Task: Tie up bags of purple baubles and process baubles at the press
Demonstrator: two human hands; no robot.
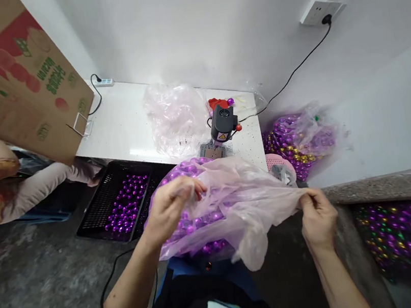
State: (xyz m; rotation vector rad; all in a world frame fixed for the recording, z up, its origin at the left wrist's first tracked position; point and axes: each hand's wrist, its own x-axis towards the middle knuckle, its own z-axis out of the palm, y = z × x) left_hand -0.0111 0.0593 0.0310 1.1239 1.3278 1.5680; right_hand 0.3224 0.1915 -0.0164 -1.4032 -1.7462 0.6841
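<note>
A thin, clear plastic bag (253,203) full of shiny purple balls (200,221) rests against my front at the table's edge. My right hand (318,217) pinches the bag's rim and pulls it out to the right, so the plastic is stretched and creased. Over the bag's left side, my left hand (170,205) is closed, its curled fingers gripping the thin film; the fingertips are partly behind the plastic. Just beyond the bag, a small black bench machine (223,123) with a red-knobbed lever stands on the white table (120,130).
Crumpled plastic (177,117) lies left of the machine. A black crate (123,202) of purple balls is at left, below a cardboard box (19,73). A pink basket (280,163) and bagged balls (296,140) stand right. Another person's leg (41,191) shows at left.
</note>
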